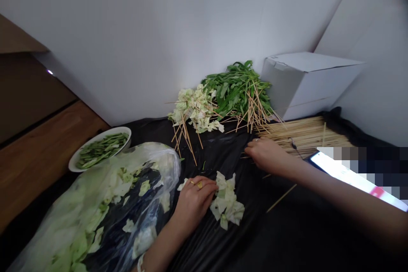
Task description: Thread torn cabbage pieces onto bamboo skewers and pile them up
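Note:
My left hand [197, 193], with a yellow ring, is closed over pale cabbage leaves; its fingertips touch the small pile of torn cabbage [228, 204] on the black sheet. What lies under the palm is hidden. To the right and further off, my right hand [263, 155] is pinched at the near left edge of the bamboo skewers [306, 134]. A thin skewer tip pokes out left of its fingers. Left of my left hand lies a clear plastic bag [174, 159] with loose cabbage pieces inside.
Skewered cabbage [196, 108] and skewered leafy greens [234, 89] are heaped by the wall. A white box [293, 89] stands behind the skewers. A white bowl [74, 165] holds cut green vegetables. One skewer [282, 197] and a lit phone [347, 174] lie at right.

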### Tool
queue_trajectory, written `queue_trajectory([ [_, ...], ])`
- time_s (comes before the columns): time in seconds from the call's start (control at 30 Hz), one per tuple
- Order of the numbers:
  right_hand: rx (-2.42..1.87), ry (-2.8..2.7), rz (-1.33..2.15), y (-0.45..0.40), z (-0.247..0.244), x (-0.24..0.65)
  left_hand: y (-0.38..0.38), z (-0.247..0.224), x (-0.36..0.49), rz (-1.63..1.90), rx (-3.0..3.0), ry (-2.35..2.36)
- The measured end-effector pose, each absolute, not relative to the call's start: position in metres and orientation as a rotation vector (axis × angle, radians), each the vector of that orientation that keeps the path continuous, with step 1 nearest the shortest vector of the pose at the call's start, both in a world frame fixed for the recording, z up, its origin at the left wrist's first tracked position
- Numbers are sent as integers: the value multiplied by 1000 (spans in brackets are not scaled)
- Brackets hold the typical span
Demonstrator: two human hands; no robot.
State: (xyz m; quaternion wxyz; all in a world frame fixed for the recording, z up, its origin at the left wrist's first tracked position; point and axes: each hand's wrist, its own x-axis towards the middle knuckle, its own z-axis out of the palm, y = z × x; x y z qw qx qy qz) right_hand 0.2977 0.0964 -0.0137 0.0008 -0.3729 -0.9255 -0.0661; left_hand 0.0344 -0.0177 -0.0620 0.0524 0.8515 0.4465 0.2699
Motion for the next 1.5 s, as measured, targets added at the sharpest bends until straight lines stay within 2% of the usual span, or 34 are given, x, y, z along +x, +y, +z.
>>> queue_trajectory([
  [0.27,-1032,-2859,-61,91,10,264,-20,-56,33,808,2512,1417],
  [0.5,-682,-2394,141,63,53,250,-18,-63,36,768,2649,1319],
  [0.67,-759,-2381,169,74,30,249,-20,-58,34,841,2479,1388],
  [0.8,-752,-2472,43,80,11,251,-19,-53,31,1045,2096,1467],
  [0.93,-574,-2306,-114,61,18,250,-17,-42,30,1295,1329,1362],
  [1.1,-496,-2356,-357,50,10,244,-15,-34,28,1297,755,1044],
  [1.17,-628,-2419,-256,52,4,240,-15,-34,28,1290,714,1008],
  [1.37,-839,-2565,341,51,2,230,-18,-34,29,1271,748,957],
  [1.5,-873,-2582,454,47,1,228,-21,-33,33,1242,789,944],
])
